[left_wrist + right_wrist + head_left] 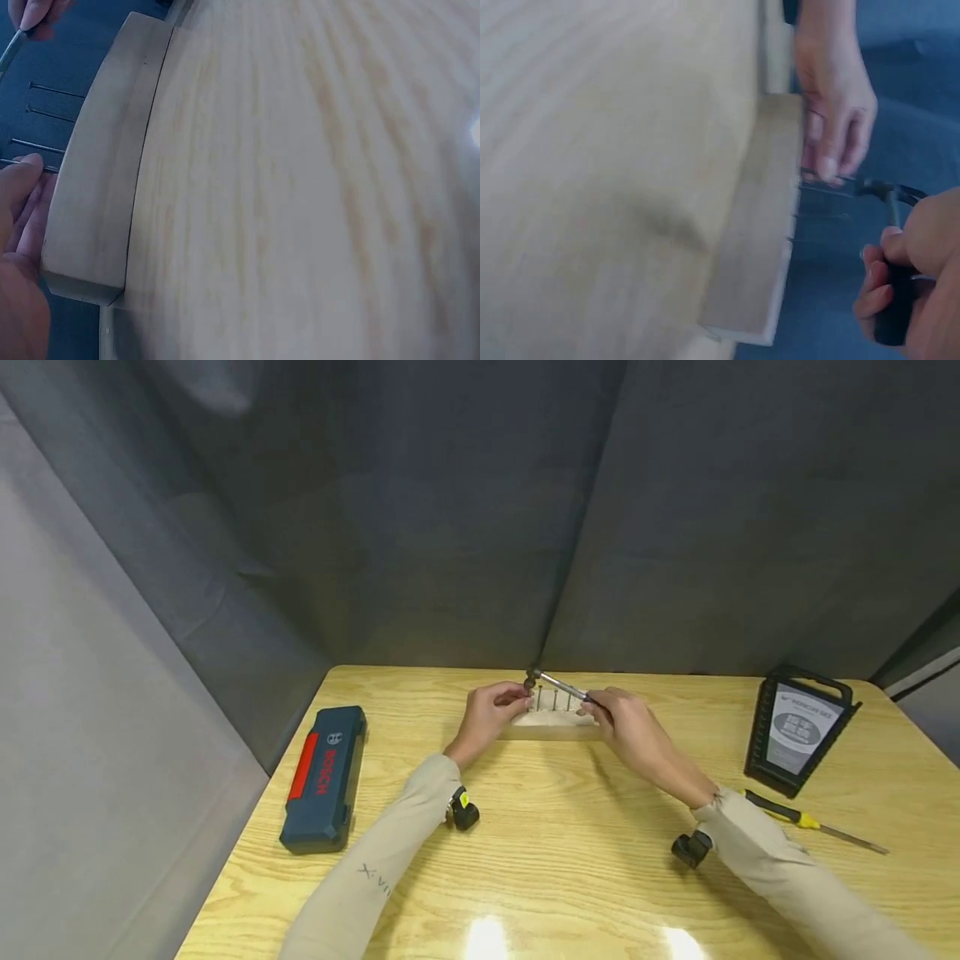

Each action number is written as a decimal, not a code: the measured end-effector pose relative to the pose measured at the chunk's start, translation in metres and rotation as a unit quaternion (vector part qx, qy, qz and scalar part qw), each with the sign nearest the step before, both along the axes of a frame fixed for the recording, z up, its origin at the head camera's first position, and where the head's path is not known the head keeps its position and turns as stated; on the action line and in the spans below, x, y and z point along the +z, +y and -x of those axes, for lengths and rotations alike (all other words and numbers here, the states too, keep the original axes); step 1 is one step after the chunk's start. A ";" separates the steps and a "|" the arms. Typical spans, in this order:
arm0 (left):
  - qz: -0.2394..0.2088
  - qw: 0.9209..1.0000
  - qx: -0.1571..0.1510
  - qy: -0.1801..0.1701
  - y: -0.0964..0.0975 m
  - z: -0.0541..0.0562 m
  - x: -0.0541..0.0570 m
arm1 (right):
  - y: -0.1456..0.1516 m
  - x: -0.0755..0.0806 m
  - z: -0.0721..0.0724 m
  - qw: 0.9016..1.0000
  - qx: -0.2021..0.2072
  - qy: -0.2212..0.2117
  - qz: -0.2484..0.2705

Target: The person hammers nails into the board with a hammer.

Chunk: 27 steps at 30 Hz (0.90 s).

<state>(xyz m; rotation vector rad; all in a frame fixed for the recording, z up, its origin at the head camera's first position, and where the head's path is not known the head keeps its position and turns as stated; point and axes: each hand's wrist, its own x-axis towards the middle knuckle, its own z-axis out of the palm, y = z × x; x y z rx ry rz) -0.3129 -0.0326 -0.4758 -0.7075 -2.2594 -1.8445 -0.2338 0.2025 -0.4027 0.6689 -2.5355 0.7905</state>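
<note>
**A small hammer over a row of nails**

In the middle of the head view, far back on the shiny yellow wooden table point(570, 860), lies a pale flat wooden block point(551, 724). A row of thin grey metal nails point(553, 698) stands up out of its top.

The left hand point(489, 711) sits at the left end of the block. Its fingertips seem to pinch the end nail, most likely to keep it straight. In the left wrist view the fingers point(26, 187) touch a nail just beside the block's edge.

The right hand point(626, 717) is at the right end of the block. Its fingers are curled tight round the dark handle of a small metal hammer point(558, 685). The hammer slants up and to the left, so its head hangs just above the nail by the left hand. The right wrist view shows the same thing, a bit blurry: the hammer head is near the left hand's fingertips. Holding it this way lines the head up with that nail.

At the left of the head view lies a dark blue tool case with a red stripe point(324, 778), closed. At the right stands a black plastic holder with a grey label point(799, 732). Just below it a screwdriver with a yellow and black handle point(813, 821) lies flat. These are all well apart from the block.
</note>
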 end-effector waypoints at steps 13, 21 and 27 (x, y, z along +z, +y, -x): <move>0.037 0.999 0.003 0.025 -0.007 0.005 -0.001 | 0.007 -0.009 0.008 1.000 -0.016 0.006 0.001; 0.028 0.999 0.012 0.014 -0.012 0.007 -0.001 | -0.004 -0.003 0.012 1.000 -0.002 0.004 0.005; 0.010 1.000 0.007 0.010 -0.007 0.006 -0.002 | -0.007 0.015 0.014 0.991 -0.002 0.102 0.090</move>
